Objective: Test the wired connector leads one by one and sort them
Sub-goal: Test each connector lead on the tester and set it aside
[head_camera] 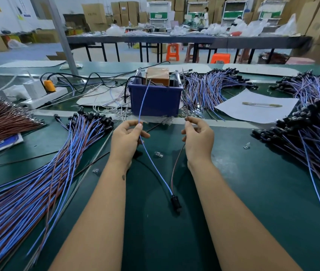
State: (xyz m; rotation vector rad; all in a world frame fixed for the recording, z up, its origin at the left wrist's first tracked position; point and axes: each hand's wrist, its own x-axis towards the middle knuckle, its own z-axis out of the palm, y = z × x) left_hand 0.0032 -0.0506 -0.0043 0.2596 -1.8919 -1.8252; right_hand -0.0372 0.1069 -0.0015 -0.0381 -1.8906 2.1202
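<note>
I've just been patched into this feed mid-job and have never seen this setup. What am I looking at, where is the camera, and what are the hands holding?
There is no machine: a person works with bare hands, and the single camera sits on their head, looking forward and down. The left hand pinches the blue wire of one lead; the right hand pinches its thin reddish wire. Both wires join at a black connector lying on the green table. Ahead stands a blue bin, and the blue wire's far end reaches up to it. Bundles of similar leads lie at left and right.
</note>
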